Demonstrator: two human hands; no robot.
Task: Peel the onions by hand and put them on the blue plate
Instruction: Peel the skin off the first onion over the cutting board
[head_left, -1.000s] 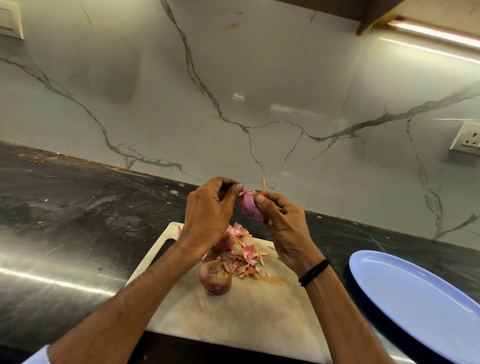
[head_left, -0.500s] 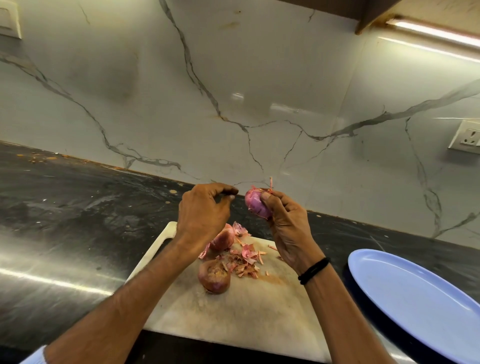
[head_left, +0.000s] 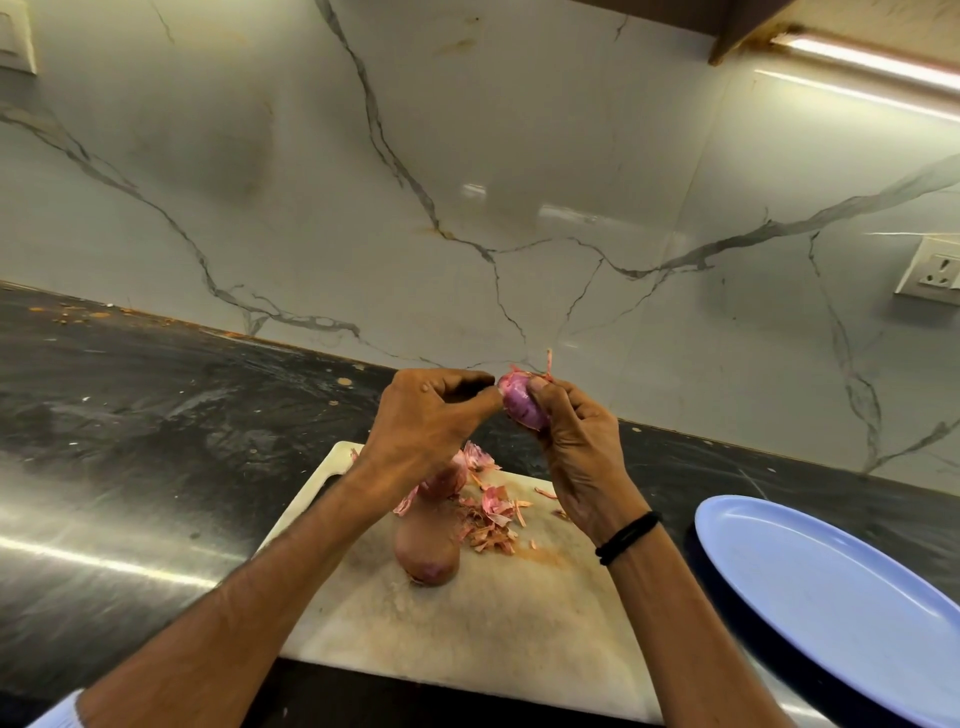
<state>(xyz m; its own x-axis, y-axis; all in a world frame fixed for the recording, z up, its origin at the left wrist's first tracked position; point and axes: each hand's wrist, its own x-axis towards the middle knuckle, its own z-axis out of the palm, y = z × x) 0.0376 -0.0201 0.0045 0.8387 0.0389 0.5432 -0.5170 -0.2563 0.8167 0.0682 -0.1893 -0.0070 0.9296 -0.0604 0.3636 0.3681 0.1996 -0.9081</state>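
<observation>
Right hand (head_left: 582, 457) grips the held onion (head_left: 519, 402) with fingers curled round its right side, above the cutting board (head_left: 493, 623). Left hand (head_left: 431, 421) pinches that onion's left edge between thumb and forefinger. I read a near onion (head_left: 428, 553) unpeeled on the board, with a far onion (head_left: 444, 480) partly behind the left wrist and peel scraps (head_left: 491, 519) beside them. I see the blue plate (head_left: 831, 597) right of the board.

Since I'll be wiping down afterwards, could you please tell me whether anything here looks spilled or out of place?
Torn onion skins lie scattered on the cutting board beside unpeeled onions, and orange-brown crumbs speckle the counter's far left edge by the wall. Nothing looks damaged.
</observation>
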